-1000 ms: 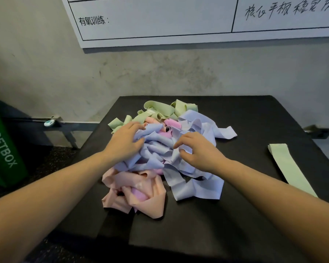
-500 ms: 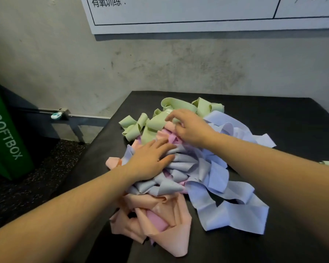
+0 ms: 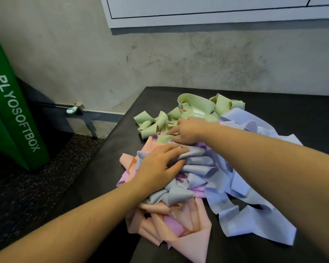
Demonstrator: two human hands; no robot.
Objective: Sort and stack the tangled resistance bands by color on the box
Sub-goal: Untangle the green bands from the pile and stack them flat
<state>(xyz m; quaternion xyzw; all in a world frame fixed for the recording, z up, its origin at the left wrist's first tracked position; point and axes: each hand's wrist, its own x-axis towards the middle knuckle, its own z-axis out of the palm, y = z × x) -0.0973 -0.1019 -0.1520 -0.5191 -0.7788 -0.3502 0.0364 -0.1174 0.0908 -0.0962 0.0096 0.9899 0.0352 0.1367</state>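
The tangled bands (image 3: 194, 168) lie heaped on the black box (image 3: 292, 103), green at the far end, blue in the middle and right, peach and pink nearest. Since half a second ago the right hand (image 3: 188, 130) has reached further left, from the pink onto the green bands (image 3: 160, 122), fingers curled onto a green strip, though whether they pinch it cannot be told. The left hand (image 3: 160, 164) still presses flat on the blue bands (image 3: 198, 164), fingers spread and released. Left on the floor stands a green pad (image 3: 13, 114) reading "PLYOSOFTBOX". The wall board (image 3: 217, 10) shows ruled lines; its writing is cut off.
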